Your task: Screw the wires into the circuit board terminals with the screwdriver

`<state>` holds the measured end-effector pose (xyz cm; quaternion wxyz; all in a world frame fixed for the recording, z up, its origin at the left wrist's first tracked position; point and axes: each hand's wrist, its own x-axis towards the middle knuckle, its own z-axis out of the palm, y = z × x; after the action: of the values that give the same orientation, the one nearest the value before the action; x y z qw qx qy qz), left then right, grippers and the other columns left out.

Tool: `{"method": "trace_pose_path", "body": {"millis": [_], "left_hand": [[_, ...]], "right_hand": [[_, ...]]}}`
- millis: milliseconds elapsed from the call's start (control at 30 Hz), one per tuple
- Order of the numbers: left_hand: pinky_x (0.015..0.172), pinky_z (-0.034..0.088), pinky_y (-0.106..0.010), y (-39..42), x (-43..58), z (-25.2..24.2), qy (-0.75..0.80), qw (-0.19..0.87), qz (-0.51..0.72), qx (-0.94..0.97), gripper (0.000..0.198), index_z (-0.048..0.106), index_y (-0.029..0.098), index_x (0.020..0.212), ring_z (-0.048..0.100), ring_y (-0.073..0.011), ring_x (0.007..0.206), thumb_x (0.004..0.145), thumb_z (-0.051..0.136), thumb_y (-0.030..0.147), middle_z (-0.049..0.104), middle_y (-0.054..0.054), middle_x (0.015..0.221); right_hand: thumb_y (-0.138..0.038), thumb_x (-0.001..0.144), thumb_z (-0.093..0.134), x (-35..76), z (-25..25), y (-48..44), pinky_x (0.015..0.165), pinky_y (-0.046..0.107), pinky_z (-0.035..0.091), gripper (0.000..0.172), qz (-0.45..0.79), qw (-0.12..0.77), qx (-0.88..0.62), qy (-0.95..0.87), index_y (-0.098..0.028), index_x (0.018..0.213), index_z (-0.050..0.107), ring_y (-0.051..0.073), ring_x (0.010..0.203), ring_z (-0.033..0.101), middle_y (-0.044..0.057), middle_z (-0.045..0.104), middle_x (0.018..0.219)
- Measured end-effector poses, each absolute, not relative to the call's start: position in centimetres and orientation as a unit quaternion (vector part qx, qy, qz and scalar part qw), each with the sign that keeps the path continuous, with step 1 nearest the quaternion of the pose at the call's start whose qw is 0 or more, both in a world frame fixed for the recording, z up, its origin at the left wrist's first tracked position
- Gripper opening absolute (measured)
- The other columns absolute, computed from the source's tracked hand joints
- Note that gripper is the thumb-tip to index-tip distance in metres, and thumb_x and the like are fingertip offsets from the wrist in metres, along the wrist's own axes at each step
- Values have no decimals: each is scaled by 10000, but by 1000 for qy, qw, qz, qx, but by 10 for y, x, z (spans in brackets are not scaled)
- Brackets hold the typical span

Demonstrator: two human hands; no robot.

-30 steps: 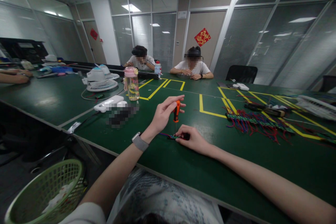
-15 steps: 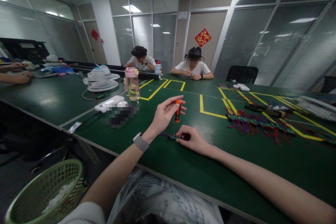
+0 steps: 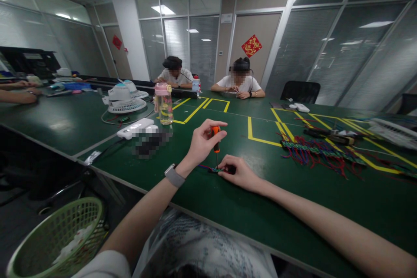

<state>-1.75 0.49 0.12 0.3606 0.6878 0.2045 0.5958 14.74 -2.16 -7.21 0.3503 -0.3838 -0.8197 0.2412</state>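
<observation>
My left hand [image 3: 202,141] pinches a small orange-handled screwdriver [image 3: 215,140], held upright with its tip down on a small green part with red and blue wires [image 3: 211,169] on the green table [image 3: 293,200]. My right hand [image 3: 239,173] lies on the table with its fingers closed on that part, pinning it in place. A watch is on my left wrist.
A heap of similar red and blue wired parts [image 3: 317,151] lies to the right among yellow tape lines. A pink-capped bottle [image 3: 163,103], white fans [image 3: 124,99] and a white power strip [image 3: 135,128] stand at left. Two people sit across the table. A green basket [image 3: 54,239] is below left.
The screwdriver's handle has shifted slightly left between my left fingers, which have turned around it. My right hand and the part have stayed put.
</observation>
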Motion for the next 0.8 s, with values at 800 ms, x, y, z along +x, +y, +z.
{"method": "trace_pose_path", "body": {"millis": [800], "left_hand": [[668, 517, -237, 7, -17, -1, 171, 426, 588, 666, 307, 653, 171, 1090, 612, -123, 757, 798, 644, 265, 638, -52, 931]], "right_hand": [[-141, 759, 617, 148, -75, -20, 599, 249, 434, 50, 240, 347, -381, -823, -135, 799, 648, 129, 654, 536, 35, 581, 763]]}}
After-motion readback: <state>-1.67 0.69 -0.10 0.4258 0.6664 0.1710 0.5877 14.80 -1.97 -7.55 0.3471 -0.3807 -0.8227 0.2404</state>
